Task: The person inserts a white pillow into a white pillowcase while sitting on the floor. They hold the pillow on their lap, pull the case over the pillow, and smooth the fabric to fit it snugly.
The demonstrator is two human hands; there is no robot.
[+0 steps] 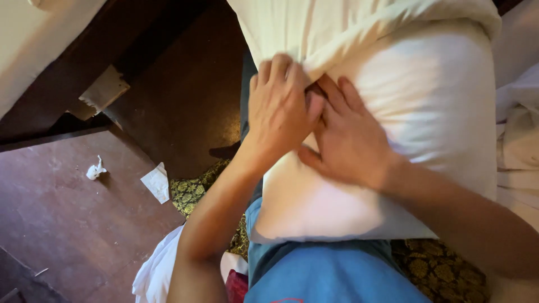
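Against lap, plump white pillow (pixel 426 112); left hand (pixel 279 106) grasps cream pillowcase (pixel 314 28), right hand (pixel 348 140) flat.

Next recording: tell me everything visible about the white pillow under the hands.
The white pillow is plump and soft-looking, of smooth fabric, standing roughly on end against the person's blue shirt. A cream pillowcase covers its upper part, wrinkled, its edge bunched where both hands meet. The left hand grips that edge; the right hand lies flat on the bare pillow, fingers tucked under the case.

No packages, labels, signs or screens are in view.
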